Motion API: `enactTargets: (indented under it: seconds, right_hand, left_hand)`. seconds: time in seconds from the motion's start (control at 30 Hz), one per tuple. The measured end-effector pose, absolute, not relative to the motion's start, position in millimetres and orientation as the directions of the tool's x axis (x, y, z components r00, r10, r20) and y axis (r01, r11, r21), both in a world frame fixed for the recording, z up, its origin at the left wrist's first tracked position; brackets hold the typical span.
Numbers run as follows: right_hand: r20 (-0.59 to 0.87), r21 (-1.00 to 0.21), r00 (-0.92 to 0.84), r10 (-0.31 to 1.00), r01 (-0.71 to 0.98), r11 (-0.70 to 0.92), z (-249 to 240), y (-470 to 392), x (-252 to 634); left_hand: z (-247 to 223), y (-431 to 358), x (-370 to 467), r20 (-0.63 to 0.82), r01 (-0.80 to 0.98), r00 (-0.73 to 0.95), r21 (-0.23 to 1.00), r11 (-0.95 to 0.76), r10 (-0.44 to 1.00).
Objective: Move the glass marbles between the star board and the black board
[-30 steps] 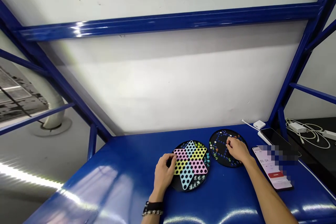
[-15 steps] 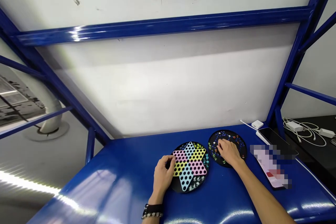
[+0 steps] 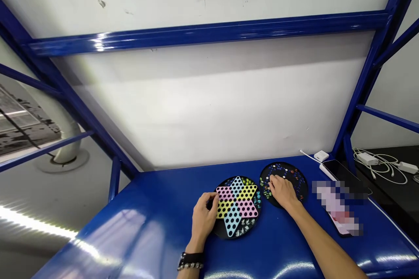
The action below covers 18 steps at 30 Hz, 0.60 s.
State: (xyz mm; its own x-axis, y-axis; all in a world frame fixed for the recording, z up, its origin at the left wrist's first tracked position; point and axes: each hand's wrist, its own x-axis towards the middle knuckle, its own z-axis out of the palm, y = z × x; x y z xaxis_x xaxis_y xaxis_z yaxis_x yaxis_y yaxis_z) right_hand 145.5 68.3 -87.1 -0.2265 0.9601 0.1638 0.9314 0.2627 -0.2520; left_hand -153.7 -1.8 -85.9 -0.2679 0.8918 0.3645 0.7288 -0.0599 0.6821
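A round black tray (image 3: 240, 232) holds a star-shaped board (image 3: 233, 212) with pink, yellow and light blue parts full of holes. Marbles in several colours lie around the star's right side. My left hand (image 3: 203, 217) rests at the tray's left edge, thumb and forefinger curved at the star's left points; whether it grips anything is hidden. To the right is a round black board (image 3: 303, 188) with scattered small marbles. Over its lower left part is my right hand (image 3: 282, 189), fingers bent down and together among the marbles; what they hold, if anything, cannot be seen.
On the blue table (image 3: 176, 209), a phone with a partly blurred screen (image 3: 340, 211) lies at the right, with a dark phone (image 3: 343, 176) and a white charger (image 3: 321, 155) behind it. Blue frame bars (image 3: 209, 35) cross the white wall. White cables (image 3: 389, 165) lie farther right.
My right hand has shifted slightly left and down over the marble board. My left hand has stayed at the star board's left edge. The camera view has shifted a little.
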Motion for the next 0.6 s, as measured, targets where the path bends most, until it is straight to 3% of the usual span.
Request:
enactTargets:
  seconds: [0.13, 0.23, 0.33, 0.43, 0.5, 0.6]
  right_hand:
    - [0.219, -0.351, -0.188, 0.958, 0.901, 0.257, -91, 71, 148]
    - [0.319, -0.579, -0.092, 0.943, 0.769, 0.271, -92, 77, 152]
    - [0.364, -0.821, 0.031, 0.931, 0.482, 0.305, -88, 75, 141]
    - [0.216, -0.971, 0.022, 0.976, 0.107, 0.212, -80, 63, 110]
    - [0.103, -0.989, -0.101, 0.989, -0.119, 0.091, -75, 51, 85]
    - [0.054, -0.959, -0.227, 0.972, -0.282, -0.012, -68, 37, 59]
  left_hand:
    - [-86, -2, -154, 0.388, 0.735, -0.263, 0.673, -0.077, 0.884]
    - [-82, -4, -152, 0.419, 0.751, -0.255, 0.653, -0.094, 0.872]
    - [-72, -7, -145, 0.467, 0.78, -0.229, 0.613, -0.127, 0.854]
    - [-56, -13, -124, 0.494, 0.788, -0.123, 0.576, -0.218, 0.861]
    - [-46, -17, -105, 0.476, 0.768, 0.01, 0.56, -0.312, 0.879]
    - [-36, -20, -80, 0.45, 0.737, 0.149, 0.543, -0.402, 0.881]
